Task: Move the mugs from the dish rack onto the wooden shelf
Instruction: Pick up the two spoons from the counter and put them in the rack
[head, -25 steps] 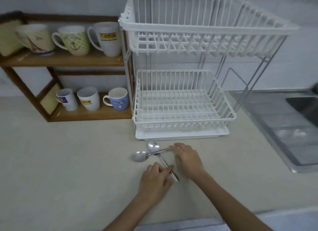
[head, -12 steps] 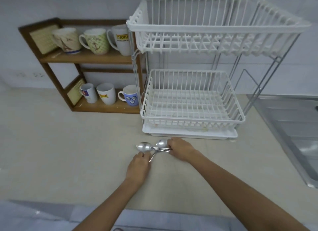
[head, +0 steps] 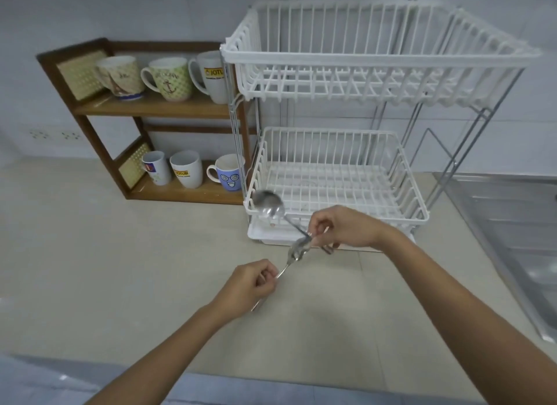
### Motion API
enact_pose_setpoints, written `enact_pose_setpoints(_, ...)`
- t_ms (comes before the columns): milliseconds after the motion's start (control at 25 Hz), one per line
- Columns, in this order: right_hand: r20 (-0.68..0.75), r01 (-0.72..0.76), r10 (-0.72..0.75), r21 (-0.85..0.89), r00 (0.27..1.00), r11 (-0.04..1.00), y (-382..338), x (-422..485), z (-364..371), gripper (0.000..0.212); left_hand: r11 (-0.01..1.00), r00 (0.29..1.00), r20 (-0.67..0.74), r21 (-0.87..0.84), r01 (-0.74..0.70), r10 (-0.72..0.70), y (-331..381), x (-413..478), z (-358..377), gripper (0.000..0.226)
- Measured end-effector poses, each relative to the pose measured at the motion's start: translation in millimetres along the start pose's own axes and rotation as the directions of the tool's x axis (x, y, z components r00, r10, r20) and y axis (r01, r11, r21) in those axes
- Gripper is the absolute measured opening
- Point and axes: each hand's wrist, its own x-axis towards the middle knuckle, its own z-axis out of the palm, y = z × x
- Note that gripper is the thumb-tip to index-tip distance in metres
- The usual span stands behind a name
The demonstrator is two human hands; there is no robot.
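Note:
The white two-tier dish rack [head: 337, 211] holds no mugs in either basket. On the wooden shelf [head: 156, 107] three mugs stand on the top board: an Eiffel-tower mug [head: 120, 77], a green anchor mug [head: 168, 79] and a white Jotun mug [head: 211, 76]. Three more stand on the bottom board: a small white mug [head: 155, 168], a white Jotun mug [head: 187, 169] and a blue face mug [head: 227, 177]. My right hand [head: 340, 228] holds a metal spoon [head: 269, 204] raised before the lower basket. My left hand [head: 250, 285] grips a second spoon [head: 297, 249] by its handle.
A beige countertop [head: 120, 254] runs under everything. A steel sink and drainboard [head: 518, 239] lie at the right. A white drip tray [head: 262, 234] sits under the rack. The tiled wall carries sockets [head: 55, 135] at the left.
Both hands have lifted the two spoons off the countertop; before they were pressed flat on them. The right hand's spoon rose toward the lower basket. The camera view also shifted.

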Motion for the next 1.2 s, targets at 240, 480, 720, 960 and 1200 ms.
enact_pose_setpoints(240,-0.425,-0.036,0.150,0.265,0.893,0.964,19.7,-0.9,-73.9,0.011,0.928,0.993,-0.086,-0.357,-0.109,0.083,67.5,57.3,-33.8,0.008)
enact_pose_setpoints(480,-0.466,-0.208,0.386,0.388,0.796,0.898,51.7,53.3,-69.5,0.010,0.828,0.955,-0.079,-0.521,0.206,-0.286,92.7,162.7,-38.9,0.011)
enact_pose_setpoints(720,-0.417,-0.343,0.525,0.437,0.742,0.831,79.8,95.7,-43.9,0.015,0.809,0.870,-0.092,-0.425,0.406,-0.485,62.2,221.7,-13.5,0.003)
enact_pose_setpoints(960,-0.468,-0.410,0.514,0.312,0.719,0.857,98.8,114.2,-40.5,0.011,0.840,0.847,-0.132,-0.273,0.468,-0.515,47.4,244.1,4.3,0.015)
enact_pose_setpoints(1200,-0.493,-0.501,0.490,0.121,0.718,0.857,96.9,118.9,-39.8,0.024,0.845,0.840,-0.141,-0.207,0.493,-0.524,54.4,245.3,4.4,0.011)
